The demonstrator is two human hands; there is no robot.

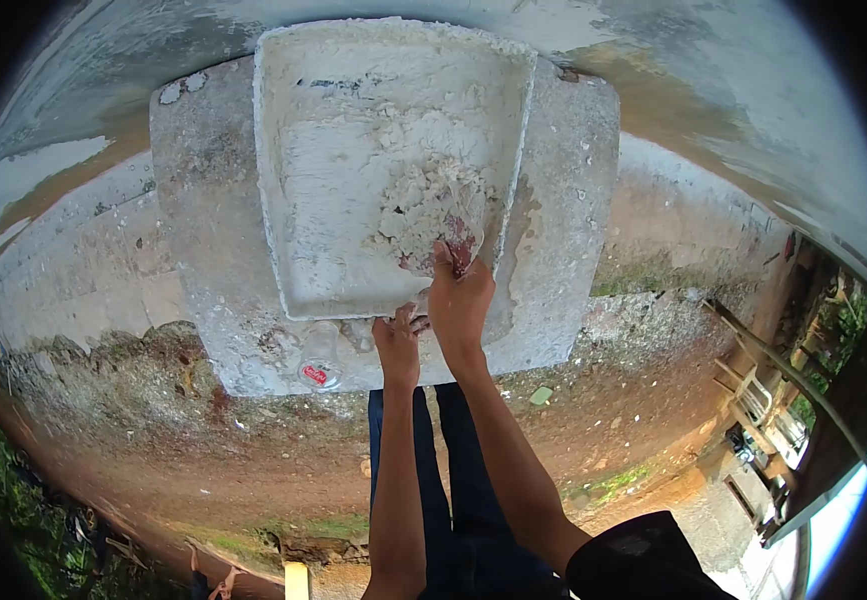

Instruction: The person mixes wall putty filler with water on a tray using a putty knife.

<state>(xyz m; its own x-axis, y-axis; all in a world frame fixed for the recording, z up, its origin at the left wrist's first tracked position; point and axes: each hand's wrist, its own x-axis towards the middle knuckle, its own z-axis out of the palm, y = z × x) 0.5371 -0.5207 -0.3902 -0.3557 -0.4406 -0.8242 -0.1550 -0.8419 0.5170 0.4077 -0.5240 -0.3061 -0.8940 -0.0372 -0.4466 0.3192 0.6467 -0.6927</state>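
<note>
A whitish rectangular tray [271, 190], crusted with plaster-like paste, rests on a grey slab. Inside, toward the right, lies a lumpy heap of off-white paste [415, 205]. My right hand [461, 295] is closed around a reddish, paste-smeared hand tool [459, 240] at the near right of the tray. The tool's far end is in the heap, so its exact kind is hard to make out. At the middle of the near rim, my left hand [397, 345] has its fingers curled on the tray's edge.
The grey slab [208, 230] extends on both sides of the tray, against a painted wall [693, 80]. A clear round lid or container with a red label [319, 374] sits near the slab's front left. Another person's limbs [215, 585] show at the bottom left.
</note>
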